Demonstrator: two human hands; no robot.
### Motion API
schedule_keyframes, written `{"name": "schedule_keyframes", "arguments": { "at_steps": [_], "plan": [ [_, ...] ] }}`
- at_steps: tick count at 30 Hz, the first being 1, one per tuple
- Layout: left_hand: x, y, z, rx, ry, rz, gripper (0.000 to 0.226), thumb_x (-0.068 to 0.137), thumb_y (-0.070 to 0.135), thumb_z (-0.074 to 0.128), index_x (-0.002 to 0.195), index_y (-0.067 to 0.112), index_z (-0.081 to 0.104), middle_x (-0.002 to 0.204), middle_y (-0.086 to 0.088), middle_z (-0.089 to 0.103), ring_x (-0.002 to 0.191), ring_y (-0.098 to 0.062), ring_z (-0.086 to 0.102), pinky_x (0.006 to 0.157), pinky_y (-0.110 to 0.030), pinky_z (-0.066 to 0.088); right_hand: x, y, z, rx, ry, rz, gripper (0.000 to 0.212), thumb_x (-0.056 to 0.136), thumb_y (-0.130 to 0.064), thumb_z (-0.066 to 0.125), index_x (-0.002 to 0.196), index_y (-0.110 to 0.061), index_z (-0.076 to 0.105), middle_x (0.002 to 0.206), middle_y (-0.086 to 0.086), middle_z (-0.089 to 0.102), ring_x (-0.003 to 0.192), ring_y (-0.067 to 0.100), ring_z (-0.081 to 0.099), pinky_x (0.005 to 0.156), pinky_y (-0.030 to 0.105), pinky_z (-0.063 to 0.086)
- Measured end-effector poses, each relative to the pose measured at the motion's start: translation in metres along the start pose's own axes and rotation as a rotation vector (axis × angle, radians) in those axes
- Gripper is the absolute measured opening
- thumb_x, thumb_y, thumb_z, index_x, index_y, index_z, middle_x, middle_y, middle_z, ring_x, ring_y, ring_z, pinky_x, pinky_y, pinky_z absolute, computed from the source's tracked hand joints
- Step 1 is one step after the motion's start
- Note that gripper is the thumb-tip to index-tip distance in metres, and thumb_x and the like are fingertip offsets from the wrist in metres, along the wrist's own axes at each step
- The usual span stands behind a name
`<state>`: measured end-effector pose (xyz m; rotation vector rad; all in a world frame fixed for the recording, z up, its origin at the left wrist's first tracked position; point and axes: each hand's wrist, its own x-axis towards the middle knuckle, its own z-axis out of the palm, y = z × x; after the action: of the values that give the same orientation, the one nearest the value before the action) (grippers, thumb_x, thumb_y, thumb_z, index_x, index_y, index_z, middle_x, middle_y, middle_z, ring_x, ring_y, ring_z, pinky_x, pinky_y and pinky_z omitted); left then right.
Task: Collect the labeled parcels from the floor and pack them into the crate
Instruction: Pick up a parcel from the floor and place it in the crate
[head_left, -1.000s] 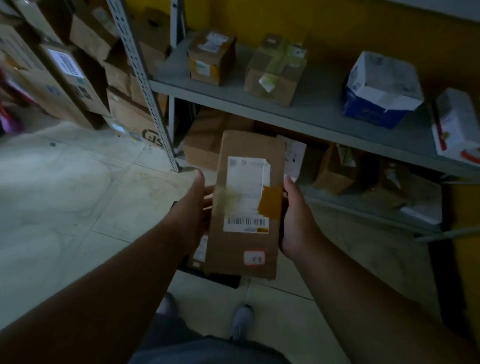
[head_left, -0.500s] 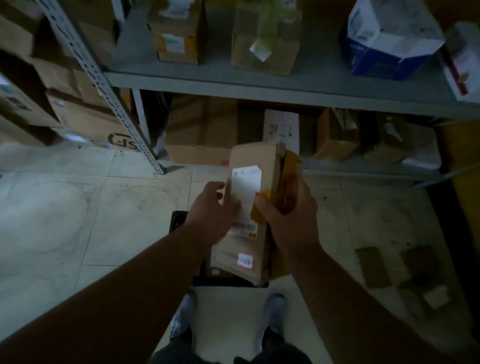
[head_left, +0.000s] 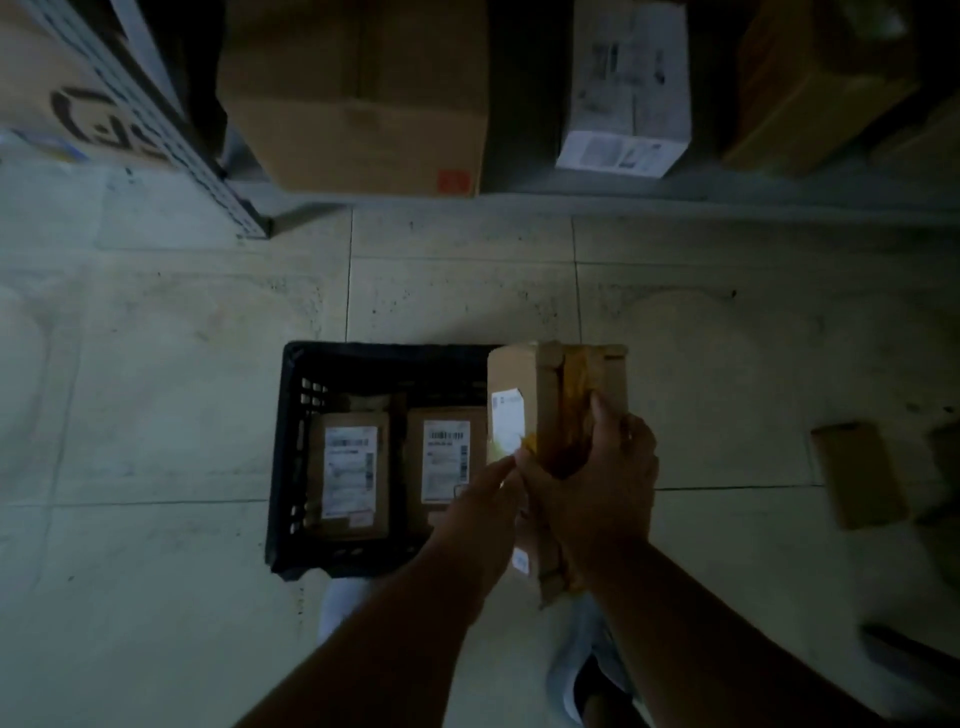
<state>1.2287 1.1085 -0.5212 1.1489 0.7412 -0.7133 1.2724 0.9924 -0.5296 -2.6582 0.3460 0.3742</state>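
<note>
A black plastic crate (head_left: 291, 441) stands on the tiled floor just in front of my feet. Two brown labeled parcels lie flat inside it, one on the left (head_left: 349, 475) and one beside it (head_left: 444, 457). Over the crate's right edge I hold a long brown cardboard parcel (head_left: 524, 384) turned on its side, its white label facing left. My right hand (head_left: 597, 493) grips it from the right, fingers curled round its edge. My left hand (head_left: 478, 514) holds its label side from the left.
A brown parcel (head_left: 857, 473) lies on the floor to the right, near another dim one at the frame edge. Beyond the crate, the rack's bottom shelf holds a large cardboard box (head_left: 363, 104) and a white box (head_left: 628, 88). A perforated rack upright (head_left: 208, 171) stands at the left.
My view has tipped down from the shelves to the floor. The held parcel has come down and turned edge-on over the crate's right side, with both hands still on it.
</note>
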Motion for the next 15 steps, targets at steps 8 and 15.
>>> {"name": "schedule_keyframes", "arguments": {
  "at_steps": [8,15],
  "plan": [
    [0.091,-0.079,-0.023,-0.03,0.026,-0.004,0.03,0.102,0.045,0.038,0.097,0.046,0.068,0.098,0.013,0.074,0.087,0.002,0.069,0.069,-0.022,0.055,0.036,0.04,0.1,-0.106,0.01,-0.028,0.103,0.061,-0.073,0.066,0.147,-0.03,0.03,0.151,0.013,0.026,0.134,0.039,0.032,0.105,0.058,0.036],
    [0.127,-0.087,-0.017,-0.005,0.036,-0.071,0.039,0.1,0.055,0.03,0.104,0.039,0.065,0.088,0.013,0.075,0.078,-0.001,0.07,0.063,-0.024,0.055,0.049,0.048,0.121,-0.225,-0.05,0.049,0.105,0.064,-0.076,0.066,0.149,-0.027,0.026,0.155,0.017,0.019,0.139,0.04,0.025,0.109,0.057,0.03]
  ]
}}
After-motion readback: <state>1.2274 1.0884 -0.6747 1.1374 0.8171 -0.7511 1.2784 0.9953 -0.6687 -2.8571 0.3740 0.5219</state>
